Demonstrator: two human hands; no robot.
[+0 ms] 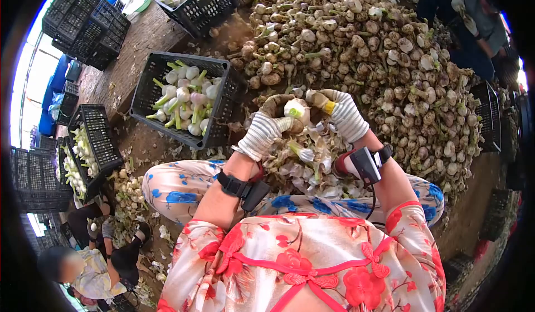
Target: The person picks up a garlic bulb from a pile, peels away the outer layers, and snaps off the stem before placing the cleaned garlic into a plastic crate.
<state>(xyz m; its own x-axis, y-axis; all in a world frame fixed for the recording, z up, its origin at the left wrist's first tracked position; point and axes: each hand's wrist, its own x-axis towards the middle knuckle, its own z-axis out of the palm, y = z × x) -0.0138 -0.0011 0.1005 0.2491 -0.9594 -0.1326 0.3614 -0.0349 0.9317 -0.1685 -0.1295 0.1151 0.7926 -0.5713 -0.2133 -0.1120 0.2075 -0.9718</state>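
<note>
A white garlic bulb (297,110) with a cut green stem sits between my two gloved hands, above my lap. My left hand (266,128), in a striped knit glove with dirty fingertips, is closed around its left side. From the right, my right hand (343,114) has its curled fingers against the same bulb, and a yellow patch shows on that glove. The tips of both hands are partly hidden. Below them lies a heap of loose garlic skins (329,170) with a trimmed stem piece (301,151) on it.
A large pile of unpeeled garlic (356,50) rises ahead and to the right. At the left, a black crate (139,97) holds cleaned bulbs (186,97). More crates (92,25) stand further left. One person (92,267) sits at lower left, another person (473,28) at upper right.
</note>
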